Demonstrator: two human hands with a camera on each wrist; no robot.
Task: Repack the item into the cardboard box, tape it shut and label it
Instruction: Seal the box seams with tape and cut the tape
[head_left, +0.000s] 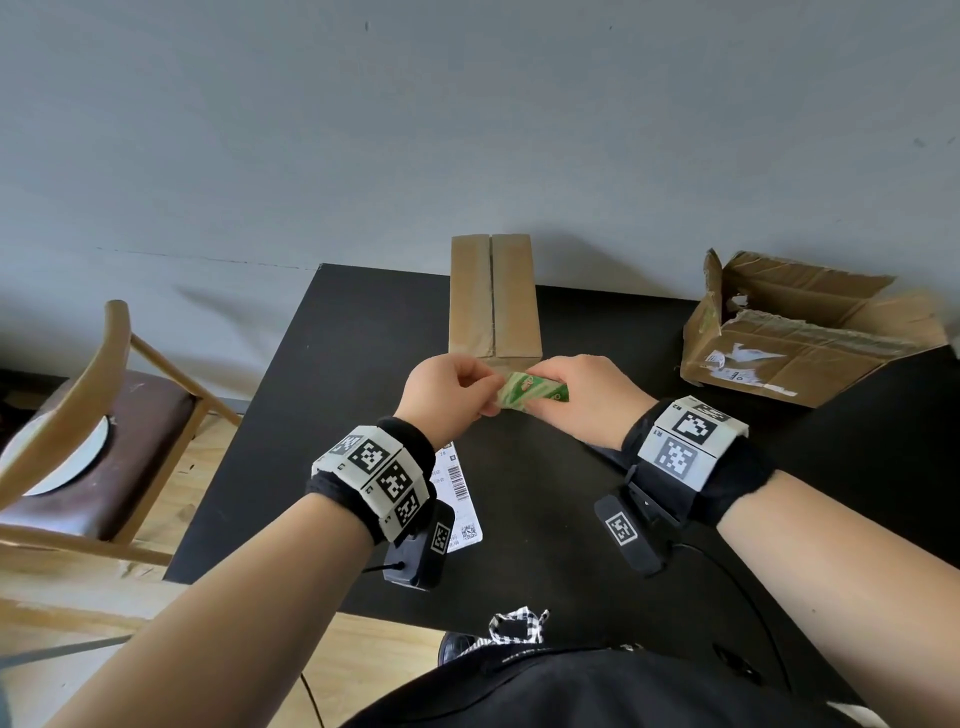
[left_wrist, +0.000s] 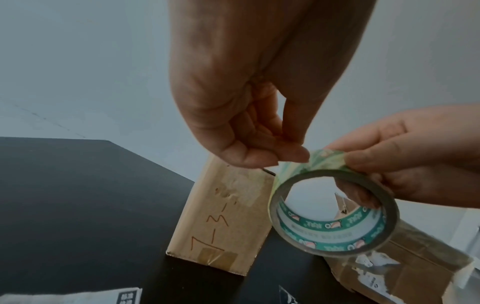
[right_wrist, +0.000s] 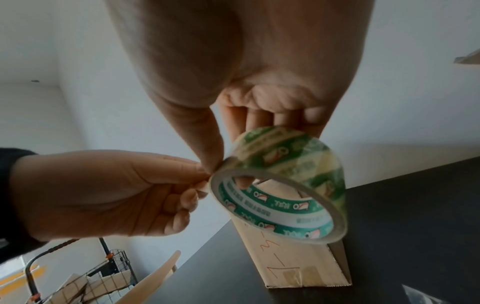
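Green-printed tape roll hangs above the middle of the black table, the right hand gripping it with fingers through the core. The left hand pinches at the roll's edge, apparently picking for the free end. The closed cardboard box stands at the far edge, flaps together, seam untaped. Best to lift the end squarely, draw out a straight length, then centre it along the seam.

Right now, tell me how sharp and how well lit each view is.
Head view: evenly lit, sharp, wide-angle bend at the edges; the tape roll is slightly soft. Left wrist view: dim, the left hand shadowed against a bright wall, the torn open box smeared. Right wrist view: the right hand dark and soft; the closed cardboard box readable.
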